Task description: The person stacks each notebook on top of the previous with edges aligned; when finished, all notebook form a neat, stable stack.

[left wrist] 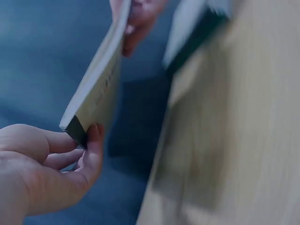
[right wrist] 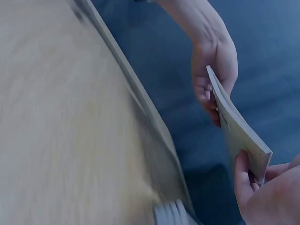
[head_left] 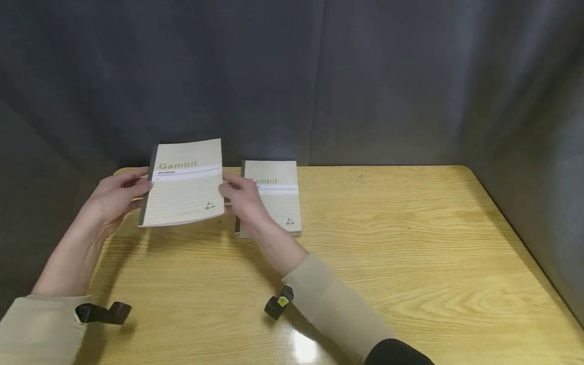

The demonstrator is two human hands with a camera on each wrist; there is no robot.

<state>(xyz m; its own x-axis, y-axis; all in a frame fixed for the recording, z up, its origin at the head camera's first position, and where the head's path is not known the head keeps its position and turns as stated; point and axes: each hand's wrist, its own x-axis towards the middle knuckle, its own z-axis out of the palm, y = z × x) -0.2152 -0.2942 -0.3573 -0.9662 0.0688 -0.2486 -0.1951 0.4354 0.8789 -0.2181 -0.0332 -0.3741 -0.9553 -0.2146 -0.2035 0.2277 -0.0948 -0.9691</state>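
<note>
A cream notebook (head_left: 184,197) with a dark spine and "Gambit" on its cover is held up at the left, its shadow falling on the table beneath. My left hand (head_left: 114,197) pinches the spine edge, thumb on the cover. On the opposite edge my right hand (head_left: 246,197) grips it, thumb on top and fingers underneath. The left wrist view shows the held notebook (left wrist: 101,84) tilted, with its dark spine between thumb and fingers. Partly behind the right hand lies a stack of matching notebooks (head_left: 280,205).
The wooden table (head_left: 388,243) stretches out to the right of the notebooks. A dark grey curtain (head_left: 255,76) hangs along its back and sides. Each sleeve carries a small black wrist camera (head_left: 102,313).
</note>
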